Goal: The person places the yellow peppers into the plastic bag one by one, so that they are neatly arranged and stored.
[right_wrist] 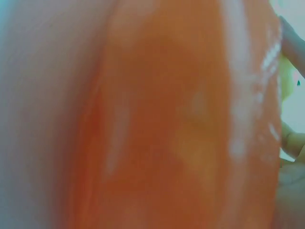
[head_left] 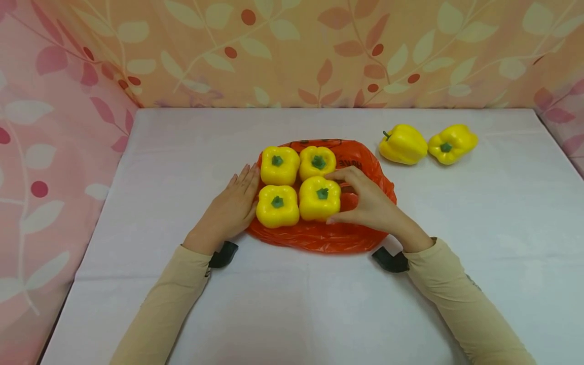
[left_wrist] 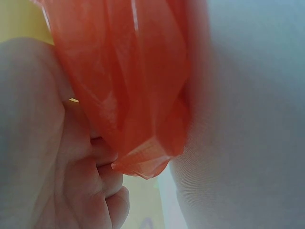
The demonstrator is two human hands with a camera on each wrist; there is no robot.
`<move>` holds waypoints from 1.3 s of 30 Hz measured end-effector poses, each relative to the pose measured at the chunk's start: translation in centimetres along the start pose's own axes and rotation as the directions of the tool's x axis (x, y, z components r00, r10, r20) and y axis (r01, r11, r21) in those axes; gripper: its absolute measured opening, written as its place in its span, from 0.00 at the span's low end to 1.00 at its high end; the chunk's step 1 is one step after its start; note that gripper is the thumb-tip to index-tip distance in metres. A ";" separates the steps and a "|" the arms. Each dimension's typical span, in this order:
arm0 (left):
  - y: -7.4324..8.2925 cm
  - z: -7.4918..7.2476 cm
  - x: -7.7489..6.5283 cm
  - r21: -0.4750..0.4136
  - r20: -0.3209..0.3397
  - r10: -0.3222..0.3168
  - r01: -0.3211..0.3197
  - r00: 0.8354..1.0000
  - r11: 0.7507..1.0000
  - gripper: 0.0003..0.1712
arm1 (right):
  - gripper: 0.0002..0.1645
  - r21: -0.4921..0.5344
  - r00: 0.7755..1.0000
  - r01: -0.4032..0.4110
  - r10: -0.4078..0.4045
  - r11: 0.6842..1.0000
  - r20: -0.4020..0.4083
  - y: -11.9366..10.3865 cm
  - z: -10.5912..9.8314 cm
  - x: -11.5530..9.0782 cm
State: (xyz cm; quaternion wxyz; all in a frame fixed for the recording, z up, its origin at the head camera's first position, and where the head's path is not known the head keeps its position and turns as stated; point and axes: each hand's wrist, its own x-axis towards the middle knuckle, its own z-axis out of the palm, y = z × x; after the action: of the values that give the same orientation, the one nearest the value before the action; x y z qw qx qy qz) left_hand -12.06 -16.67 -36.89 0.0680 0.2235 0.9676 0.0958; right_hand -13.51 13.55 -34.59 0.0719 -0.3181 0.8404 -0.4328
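Observation:
Several yellow bell peppers with green stems stand upright in a two-by-two block on a red plastic bag (head_left: 315, 238). My right hand (head_left: 369, 200) grips the front right bell pepper (head_left: 319, 203), fingers behind it and thumb in front. With fingers extended, my left hand (head_left: 230, 205) rests against the left side of the block, beside the back left bell pepper (head_left: 279, 172) and the front left bell pepper (head_left: 277, 215). Behind the gripped one sits the back right bell pepper (head_left: 318, 159). In the left wrist view, red plastic (left_wrist: 128, 95) hangs over part of that hand's fingers. Blurred plastic (right_wrist: 167, 119) fills most of the right wrist view.
Two more yellow bell peppers lie at the back right: one on its side (head_left: 403, 144), another tilted with its stem forward (head_left: 452, 144). All of it is on a white-covered table (head_left: 292, 304), with floral curtains (head_left: 292, 56) behind and at the sides.

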 end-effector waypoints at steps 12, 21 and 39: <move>0.0 0.0 0.1 0.007 0.007 -0.002 0.002 1.000 1.000 0.39 | 0.46 0.021 0.999 -0.004 0.004 1.000 0.039 0.1 -0.5 -0.1; 0.0 0.1 0.1 0.004 0.009 -0.005 0.005 1.000 1.000 0.39 | 0.44 0.035 0.999 -0.003 0.002 0.999 0.034 0.3 -0.3 -0.1; -0.1 0.1 0.0 -0.004 0.000 -0.006 0.006 1.000 1.000 0.40 | 0.44 0.062 0.999 -0.016 0.014 0.998 0.032 0.4 -0.2 -0.1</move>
State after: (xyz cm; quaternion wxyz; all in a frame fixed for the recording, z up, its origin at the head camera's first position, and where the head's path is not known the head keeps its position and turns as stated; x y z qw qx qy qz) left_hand -12.11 -16.69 -37.02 0.0687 0.2205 0.9681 0.0976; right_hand -13.69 13.94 -34.75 0.0983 -0.3164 0.8276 -0.4531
